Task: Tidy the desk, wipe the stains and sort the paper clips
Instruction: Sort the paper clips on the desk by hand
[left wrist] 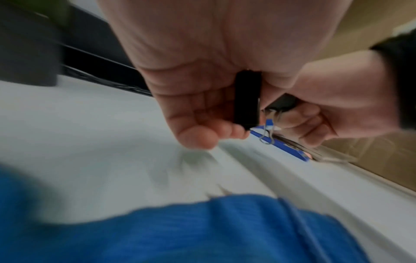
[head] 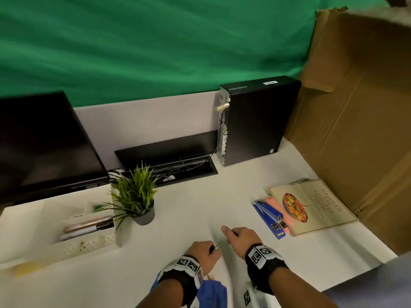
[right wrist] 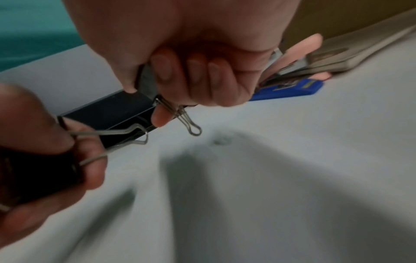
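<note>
Both hands hover close together over the white desk (head: 189, 218) near its front edge. My left hand (head: 208, 250) grips a black binder clip (left wrist: 246, 99) in curled fingers; its wire handles (right wrist: 126, 133) stick out. Just to its right, my right hand (head: 231, 235) pinches a second binder clip, mostly hidden in the fist, with a wire handle (right wrist: 190, 122) hanging below the fingers. A blue cloth (head: 213, 292) lies under my left wrist. A faint small mark (right wrist: 221, 141) shows on the desk below my right hand.
A white organizer (head: 89, 245) with pens stands at the left, a potted plant (head: 138, 196) beside it. A blue stapler (head: 269, 216), a pink item and a cookbook (head: 311, 205) lie at the right. Monitor (head: 44, 141), cable tray (head: 169, 161), computer (head: 255, 121) and cardboard (head: 355, 130) line the back and right.
</note>
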